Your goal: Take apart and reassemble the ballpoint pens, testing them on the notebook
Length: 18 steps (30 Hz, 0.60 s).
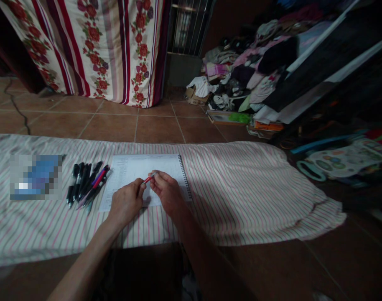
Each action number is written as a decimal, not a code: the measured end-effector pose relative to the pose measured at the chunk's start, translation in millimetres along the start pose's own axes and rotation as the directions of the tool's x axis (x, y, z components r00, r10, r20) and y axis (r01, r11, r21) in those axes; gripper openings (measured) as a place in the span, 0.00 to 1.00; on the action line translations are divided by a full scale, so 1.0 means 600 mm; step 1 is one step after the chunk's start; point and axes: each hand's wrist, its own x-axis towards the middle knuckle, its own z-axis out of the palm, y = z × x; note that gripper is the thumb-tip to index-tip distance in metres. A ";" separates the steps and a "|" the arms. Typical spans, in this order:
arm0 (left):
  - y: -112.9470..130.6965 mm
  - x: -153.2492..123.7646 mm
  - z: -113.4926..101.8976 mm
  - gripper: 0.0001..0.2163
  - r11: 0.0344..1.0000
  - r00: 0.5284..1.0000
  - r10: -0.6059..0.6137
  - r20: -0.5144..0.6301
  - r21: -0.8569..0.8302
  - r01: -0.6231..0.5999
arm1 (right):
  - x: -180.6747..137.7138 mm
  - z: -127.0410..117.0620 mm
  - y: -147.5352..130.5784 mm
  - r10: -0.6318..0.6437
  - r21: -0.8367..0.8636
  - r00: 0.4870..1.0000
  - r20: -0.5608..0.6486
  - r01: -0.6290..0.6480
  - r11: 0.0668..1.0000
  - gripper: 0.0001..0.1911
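On a striped cotton sheet [241,200], slim glossy red pen [148,179] pinched between left hand [126,202] and right hand [167,192], both clamped together above spiral-bound paper notebook [131,175]; smooth black pens [86,184] lying just beside.

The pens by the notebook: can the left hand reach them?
Probably yes. The pens lie close beside the left hand, which is up at the small red pen. Only the flat notebook lies between them, so nothing seems to block the way.
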 end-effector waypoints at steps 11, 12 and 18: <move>-0.001 0.000 0.001 0.15 0.998 0.998 0.044 0.033 -0.035 -0.043 | 0.003 -0.003 0.003 -0.035 -0.036 0.997 -0.065 0.032 0.999 0.10; -0.001 0.000 0.000 0.14 0.999 0.999 0.041 0.031 -0.034 -0.039 | 0.003 -0.003 0.003 -0.024 -0.026 0.998 -0.063 0.023 0.999 0.10; -0.002 0.000 0.001 0.15 1.000 1.000 0.011 0.004 -0.015 -0.011 | 0.000 -0.002 -0.001 0.014 -0.012 1.000 -0.023 -0.015 1.000 0.14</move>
